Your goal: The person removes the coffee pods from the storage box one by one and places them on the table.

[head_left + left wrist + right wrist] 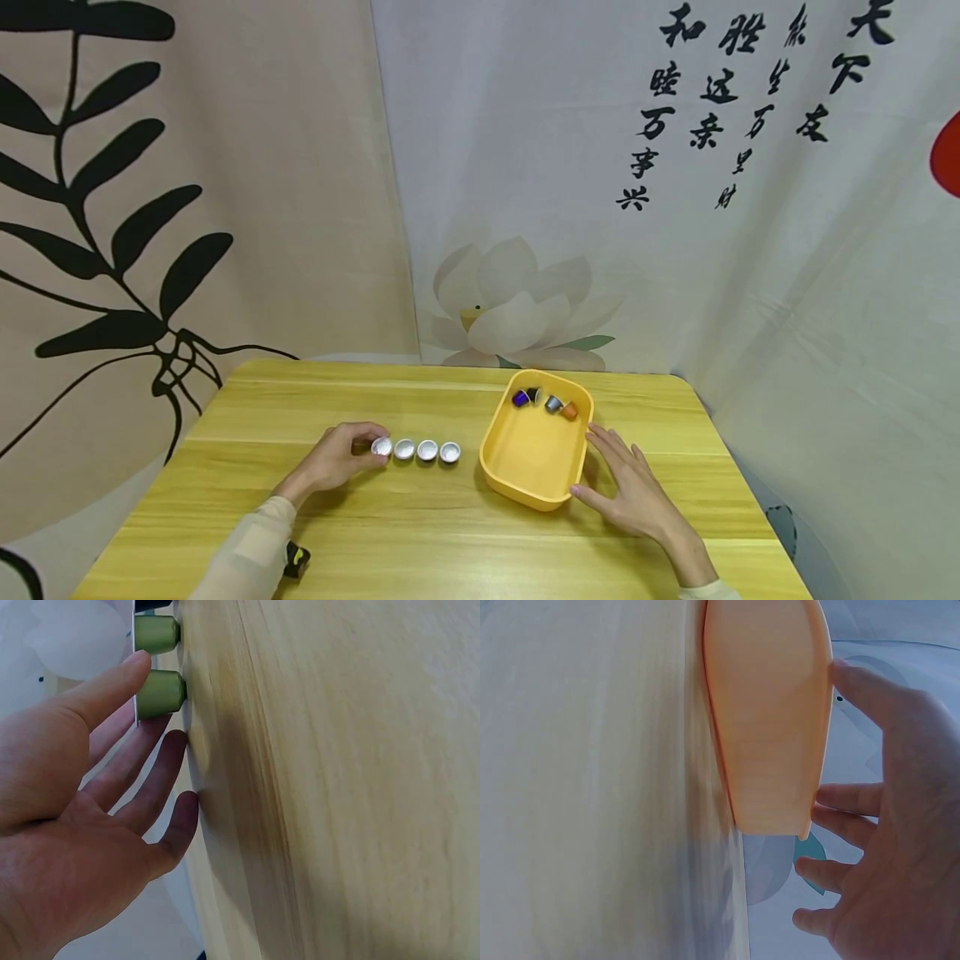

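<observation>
My left hand [341, 454] has its thumb and forefinger at opposite sides of the leftmost coffee capsule [382, 447], pinching it. That capsule [161, 696] is green with a pale rim, narrow end down, in the left wrist view; the other fingers are loosely bent beneath it. To its right, three more capsules [427, 451] stand in a row with white lids up. My right hand [633, 492] spreads along the right side of a yellow tray [532, 467]. In the right wrist view its thumb and fingertips touch the tray's rim [825, 712].
Several capsules lie at the tray's far end, including a purple one [521, 398], a grey-blue one [553, 404] and an orange one [570, 412]. The wooden table [420, 542] ends at a printed cloth backdrop [525, 167]. A small black device [296, 560] is at the left wrist.
</observation>
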Available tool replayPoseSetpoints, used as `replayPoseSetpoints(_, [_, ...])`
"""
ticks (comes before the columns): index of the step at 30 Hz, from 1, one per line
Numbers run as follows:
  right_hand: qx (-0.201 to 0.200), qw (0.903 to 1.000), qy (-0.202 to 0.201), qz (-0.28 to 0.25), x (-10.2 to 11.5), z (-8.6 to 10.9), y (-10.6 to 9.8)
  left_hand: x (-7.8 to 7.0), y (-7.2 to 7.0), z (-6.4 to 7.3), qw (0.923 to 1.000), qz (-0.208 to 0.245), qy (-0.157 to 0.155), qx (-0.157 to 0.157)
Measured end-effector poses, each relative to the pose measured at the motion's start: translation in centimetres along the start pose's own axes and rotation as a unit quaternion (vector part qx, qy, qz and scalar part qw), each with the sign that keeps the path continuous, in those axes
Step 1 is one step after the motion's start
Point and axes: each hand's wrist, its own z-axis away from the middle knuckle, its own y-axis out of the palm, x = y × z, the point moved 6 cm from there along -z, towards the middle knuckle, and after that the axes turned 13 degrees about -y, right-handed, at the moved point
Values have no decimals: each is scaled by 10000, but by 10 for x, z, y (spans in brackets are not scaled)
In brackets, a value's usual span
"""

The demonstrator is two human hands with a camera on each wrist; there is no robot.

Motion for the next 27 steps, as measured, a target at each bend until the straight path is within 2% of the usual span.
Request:
replayPoseSetpoints(20, [21,10000,51,-4,0,0,-1,-2,-2,2,9998,110,-78,133])
replayPoseSetpoints(23, [16,10000,45,-23,1,0,-1,-6,-5,2,9999,57,-72,45])
replayPoseSetpoints(27, [9,10000,39,-56,2,0,-1,-19,-9,-2,9994,-234,124,-242])
